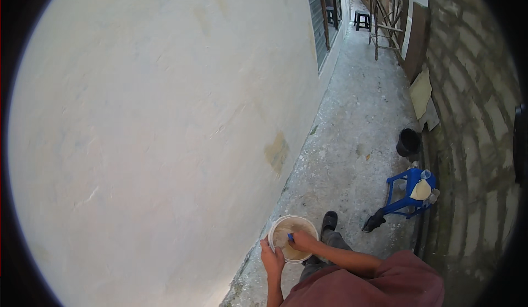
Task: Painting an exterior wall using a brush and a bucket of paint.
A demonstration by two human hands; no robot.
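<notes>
Plastered white wall [154, 114] hugs my left, grey block wall [473, 103] on the right; blue plastic stool [410, 192] and black bucket [408, 141] crowd the right, middle's open.

Concrete alley floor [352, 120] was dust-spattered, bore blue plastic stool [410, 194], black bucket [408, 142], dark stool [361, 19], wooden trestle [388, 18].

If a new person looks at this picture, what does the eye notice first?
First, the large pale plastered wall filling the left side. Low in the middle, the left hand holds a white bucket by its rim while the right hand reaches inside. To the right, a blue stool lies tipped by the brick wall.
</notes>
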